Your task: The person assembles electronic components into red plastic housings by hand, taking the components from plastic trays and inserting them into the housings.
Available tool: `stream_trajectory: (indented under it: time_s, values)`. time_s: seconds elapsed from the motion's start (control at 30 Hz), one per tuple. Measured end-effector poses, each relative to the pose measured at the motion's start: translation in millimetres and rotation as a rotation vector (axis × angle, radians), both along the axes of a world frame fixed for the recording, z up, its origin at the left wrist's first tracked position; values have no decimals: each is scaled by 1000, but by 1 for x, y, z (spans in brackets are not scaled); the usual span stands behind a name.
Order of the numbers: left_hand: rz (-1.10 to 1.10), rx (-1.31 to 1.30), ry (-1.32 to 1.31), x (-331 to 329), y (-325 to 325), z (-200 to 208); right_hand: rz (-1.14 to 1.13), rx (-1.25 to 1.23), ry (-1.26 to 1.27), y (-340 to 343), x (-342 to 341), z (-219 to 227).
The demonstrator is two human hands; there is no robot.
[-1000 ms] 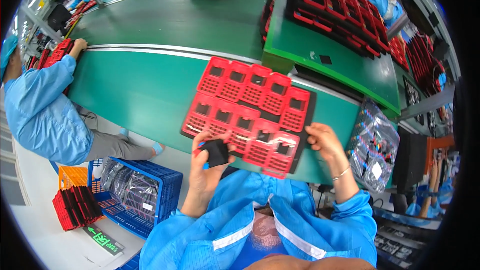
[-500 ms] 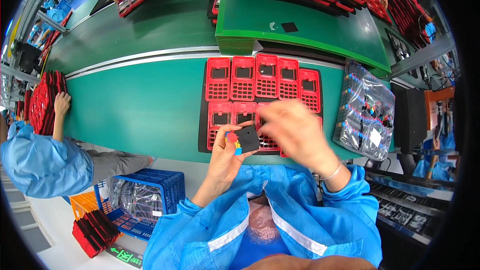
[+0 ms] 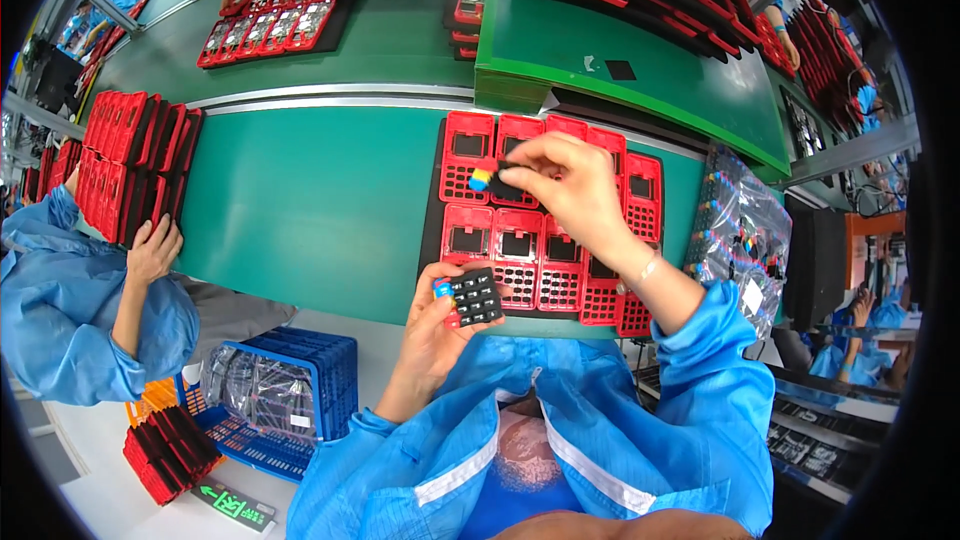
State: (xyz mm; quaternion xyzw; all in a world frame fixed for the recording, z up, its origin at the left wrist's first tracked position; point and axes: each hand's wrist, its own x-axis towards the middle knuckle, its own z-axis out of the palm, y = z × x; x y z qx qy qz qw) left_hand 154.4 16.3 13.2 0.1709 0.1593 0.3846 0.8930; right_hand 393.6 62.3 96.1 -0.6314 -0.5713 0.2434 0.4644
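My left hand (image 3: pixel 425 325), near the table's front edge, grips black rubber keypads (image 3: pixel 476 298) with red, yellow and blue tabs along one side; how many are stacked is unclear. The keys of the top one face up. Between thumb and fingers of my right hand (image 3: pixel 578 190) is another black keypad (image 3: pixel 510 183), its coloured tabs pointing left. That hand is over the far row of red phone housings (image 3: pixel 468 144), which lie in two rows on a black tray (image 3: pixel 431 238). Black keys show in several near-row housings. My right hand hides part of the far row.
A clear plastic bag of keypads (image 3: pixel 738 230) lies to the right. At left, a co-worker's hand (image 3: pixel 155 248) touches stacked trays of red housings (image 3: pixel 128 165). A raised green shelf (image 3: pixel 640 105) stands at the back. Across the table, another person's hands flank a tray of housings (image 3: pixel 270 25).
My right hand has moved away from my left, out over the far row with a keypad. The left hand's keypads now show their keys. The co-worker's stacked trays have come further onto the table.
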Motion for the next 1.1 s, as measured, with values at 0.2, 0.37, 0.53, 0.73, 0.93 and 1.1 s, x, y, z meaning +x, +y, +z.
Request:
stream_trajectory:
  time_s: [0.2,0.37,0.53,0.73,0.93,1.1]
  values:
    - [56,12,20,-12,4,-10,14,-207,-32,35,-13,-45]
    - [46,-16,21,-11,2,-10,53,-50,-384,41,-13,-60]
    - [29,-4,28,-9,5,-9,56,134,-631,38,-16,-57]
    - [29,9,36,-6,5,-10,425,224,-922,21,-18,-58]
    - [30,2,57,0,6,-5,375,221,-965,11,-19,-55]
    - [49,-6,-41,5,9,-8,380,128,-348,12,-10,-18]
